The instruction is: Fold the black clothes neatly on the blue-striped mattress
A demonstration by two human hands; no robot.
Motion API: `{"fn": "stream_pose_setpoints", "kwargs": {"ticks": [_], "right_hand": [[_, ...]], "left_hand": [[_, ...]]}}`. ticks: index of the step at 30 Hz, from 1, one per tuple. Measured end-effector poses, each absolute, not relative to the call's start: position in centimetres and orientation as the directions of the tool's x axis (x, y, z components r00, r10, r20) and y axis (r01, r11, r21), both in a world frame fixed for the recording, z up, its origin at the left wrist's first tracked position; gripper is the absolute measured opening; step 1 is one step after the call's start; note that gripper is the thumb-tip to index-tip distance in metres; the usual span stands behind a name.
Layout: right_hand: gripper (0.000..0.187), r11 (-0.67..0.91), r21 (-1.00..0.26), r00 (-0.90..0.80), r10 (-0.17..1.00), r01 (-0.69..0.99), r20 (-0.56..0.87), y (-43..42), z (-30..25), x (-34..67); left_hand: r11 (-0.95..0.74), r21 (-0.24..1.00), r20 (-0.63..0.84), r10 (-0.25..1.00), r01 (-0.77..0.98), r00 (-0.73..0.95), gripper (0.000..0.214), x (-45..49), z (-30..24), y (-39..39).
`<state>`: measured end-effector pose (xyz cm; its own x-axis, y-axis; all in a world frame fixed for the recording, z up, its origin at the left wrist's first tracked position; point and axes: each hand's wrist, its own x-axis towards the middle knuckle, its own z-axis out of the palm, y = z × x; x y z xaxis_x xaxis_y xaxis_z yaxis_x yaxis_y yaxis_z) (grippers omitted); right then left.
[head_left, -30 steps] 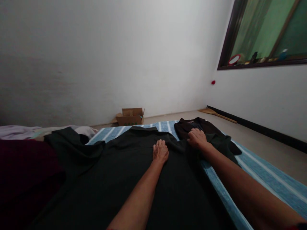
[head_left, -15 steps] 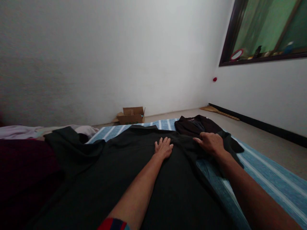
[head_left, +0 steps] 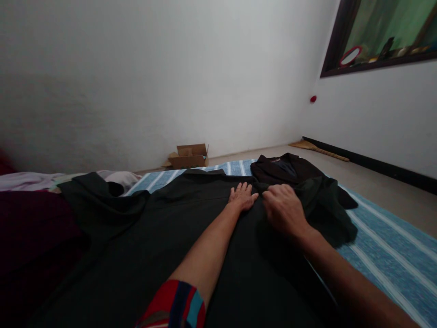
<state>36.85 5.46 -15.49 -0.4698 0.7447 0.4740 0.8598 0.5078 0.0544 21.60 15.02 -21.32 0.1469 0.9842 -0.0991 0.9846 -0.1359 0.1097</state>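
Note:
A dark green-black collared shirt (head_left: 177, 237) lies spread out before me, its collar at the far end. On its upper right part my left hand (head_left: 242, 197) rests flat, fingers spread. Just to the right, my right hand (head_left: 285, 207) is closed on the shirt's cloth near the shoulder, and the gathered sleeve bunches beyond it to the right. The fingertips of the right hand are partly hidden. Behind that sleeve lies a folded dark brown garment (head_left: 278, 168).
Beneath the shirt is a blue and white striped sheet (head_left: 382, 248). Maroon cloth (head_left: 34, 228) and pale clothes (head_left: 30, 180) lie at the left. An open cardboard box (head_left: 189, 157) stands by the wall, a broom (head_left: 319, 149) lies on the floor, and a window (head_left: 382, 41) is upper right.
My right hand has moved left toward my left hand, drawing the sleeve's cloth with it. My left hand has shifted slightly right. The view has tilted a little.

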Motion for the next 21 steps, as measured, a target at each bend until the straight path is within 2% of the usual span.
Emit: {"fn": "stream_pose_setpoints", "kwargs": {"ticks": [1,3,5,7,10,15,21], "right_hand": [[0.022,0.635,0.033,-0.58,0.68,0.771,0.448,4.4,-15.8,35.7],[0.024,0.734,-0.037,-0.68,0.646,0.678,0.346,2.7,-16.9,33.7],[0.03,0.664,-0.088,-0.635,0.74,0.742,0.223,1.7,-18.6,32.7],[0.052,0.567,-0.13,-0.546,0.821,0.813,0.167,1.5,-20.4,32.7],[0.069,0.517,-0.213,-0.509,0.856,0.829,0.092,1.9,-21.8,33.5],[0.074,0.479,-0.296,-0.501,0.866,0.827,0.002,2.0,-21.5,34.0],[0.079,0.467,-0.283,-0.488,0.873,0.838,-0.003,1.9,-22.0,34.0]], "left_hand": [[-0.142,0.11,-0.102,0.983,0.984,0.153,0.064,21.6,-21.3,15.2],[-0.167,0.111,-0.1,0.979,0.98,0.178,0.062,21.5,-21.2,15.5],[-0.211,0.112,-0.083,0.972,0.971,0.221,0.056,21.1,-20.9,15.3],[-0.25,0.109,-0.055,0.965,0.962,0.257,0.051,20.6,-20.5,14.7],[-0.245,0.092,0.006,0.969,0.965,0.246,0.046,19.4,-20.0,13.4],[-0.08,0.078,0.038,0.996,0.994,0.077,0.056,16.9,-20.1,12.0],[0.014,0.095,-0.031,0.999,0.995,-0.011,0.068,15.6,-21.1,12.2]]}}
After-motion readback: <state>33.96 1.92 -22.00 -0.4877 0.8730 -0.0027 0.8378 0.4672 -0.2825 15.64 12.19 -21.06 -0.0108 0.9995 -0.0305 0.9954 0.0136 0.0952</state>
